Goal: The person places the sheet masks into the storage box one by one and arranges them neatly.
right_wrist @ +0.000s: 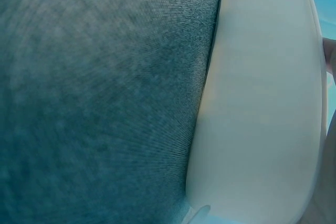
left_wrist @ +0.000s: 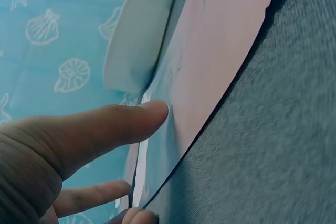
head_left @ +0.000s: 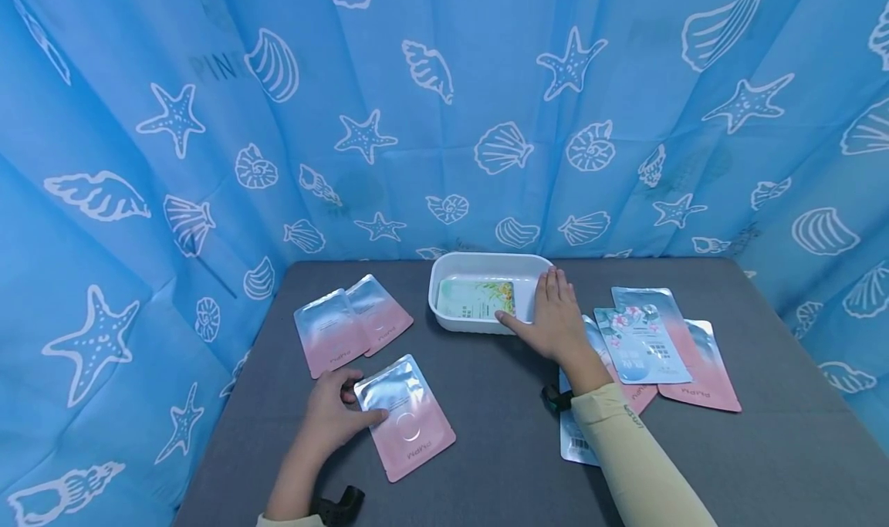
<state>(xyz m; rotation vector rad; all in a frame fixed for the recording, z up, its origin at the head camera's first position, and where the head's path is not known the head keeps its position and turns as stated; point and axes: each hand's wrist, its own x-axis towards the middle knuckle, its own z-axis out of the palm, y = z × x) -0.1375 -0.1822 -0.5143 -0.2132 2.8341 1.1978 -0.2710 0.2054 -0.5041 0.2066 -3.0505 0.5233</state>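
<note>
A blue-to-pink sheet mask packet (head_left: 410, 427) lies at the near left of the grey table. My left hand (head_left: 335, 413) pinches its left upper corner, thumb on the printed face and fingers at the edge, as the left wrist view also shows with the thumb on the packet (left_wrist: 210, 35). My right hand (head_left: 556, 319) rests on the right end of a white plastic tub (head_left: 467, 325), its fingers straight along the rim and the thumb over the front side. Inside the tub is a green flowered mask packet (head_left: 468, 298). The tub's outer wall (right_wrist: 257, 93) fills the right wrist view's right side.
Two blue-pink packets (head_left: 329, 330) overlap at the left behind my left hand. Several more, with a light-blue flowered packet (head_left: 642, 346) on top, lie right of the tub, partly under my right forearm. A blue shell-print curtain (head_left: 472, 195) hangs behind the table (head_left: 500, 434).
</note>
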